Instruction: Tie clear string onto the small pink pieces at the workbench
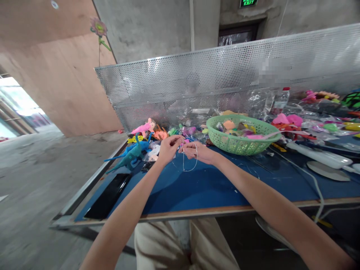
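Over the blue tabletop (180,195) my two hands come close together with their fingertips nearly touching. A thin white cord (196,159) hangs in a loop below the fingers of my right hand (200,152), which is closed on it. My left hand (169,149) is pinched at the upper part of the same cord. A small pink piece (185,141) shows between the hands; whether it is held or lies behind them I cannot tell. Left of my left hand lie a teal toy dinosaur (132,156) and a blue one (144,145).
A green plastic basket (239,144) with soft toy pieces stands right of my hands. A black flat object (108,197) lies at the table's left. A pink toy (144,127), a bottle (281,101) and a white glue-gun-like tool (320,153) sit before the perforated metal panel (168,90).
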Demonstrator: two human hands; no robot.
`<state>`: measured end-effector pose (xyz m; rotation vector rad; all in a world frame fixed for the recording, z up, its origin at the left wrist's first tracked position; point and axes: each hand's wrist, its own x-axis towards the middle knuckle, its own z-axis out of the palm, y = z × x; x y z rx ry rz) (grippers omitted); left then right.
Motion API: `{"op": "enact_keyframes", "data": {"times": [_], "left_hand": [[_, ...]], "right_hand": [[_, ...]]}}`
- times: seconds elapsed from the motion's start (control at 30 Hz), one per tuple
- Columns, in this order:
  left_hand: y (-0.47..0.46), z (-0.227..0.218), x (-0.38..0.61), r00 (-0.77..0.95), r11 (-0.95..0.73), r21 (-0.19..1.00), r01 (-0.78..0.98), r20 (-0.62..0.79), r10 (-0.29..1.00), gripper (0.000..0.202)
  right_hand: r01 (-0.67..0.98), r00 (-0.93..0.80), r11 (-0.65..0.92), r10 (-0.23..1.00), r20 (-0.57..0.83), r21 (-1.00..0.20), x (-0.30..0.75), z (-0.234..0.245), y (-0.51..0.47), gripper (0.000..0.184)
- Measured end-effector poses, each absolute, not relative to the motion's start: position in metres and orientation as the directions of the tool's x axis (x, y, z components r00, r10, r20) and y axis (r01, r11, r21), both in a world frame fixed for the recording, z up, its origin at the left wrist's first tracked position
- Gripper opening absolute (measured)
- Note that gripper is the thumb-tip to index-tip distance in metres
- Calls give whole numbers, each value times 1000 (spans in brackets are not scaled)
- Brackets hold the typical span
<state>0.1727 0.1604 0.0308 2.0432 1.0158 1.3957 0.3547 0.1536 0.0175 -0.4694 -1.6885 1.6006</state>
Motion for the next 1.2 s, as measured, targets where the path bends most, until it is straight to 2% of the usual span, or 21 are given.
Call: {"op": "enact_keyframes", "data": {"times": [0.17,0.47,0.67,1.0,1.2], "left_hand": [[159,31,173,213,-636,703,318,601,770,29],[164,30,171,237,-625,720,300,579,780,30],[166,32,169,239,-592,754,284,542,806,33],[166,29,166,262,-349,918,190,295,919,43],[166,30,166,275,-337,923,186,280,920,44]], "right_hand": [[-232,-640,146,721,264,-962,353,16,154,30],[-113,-568,253,777,271,-961,353,15,155,22],[-133,-546,156,812,204,-979,355,15,159,19],[-246,-526,1,840,135,-969,347,5,162,22],[-235,-544,-10,830,122,-972,346,6,160,23]]}}
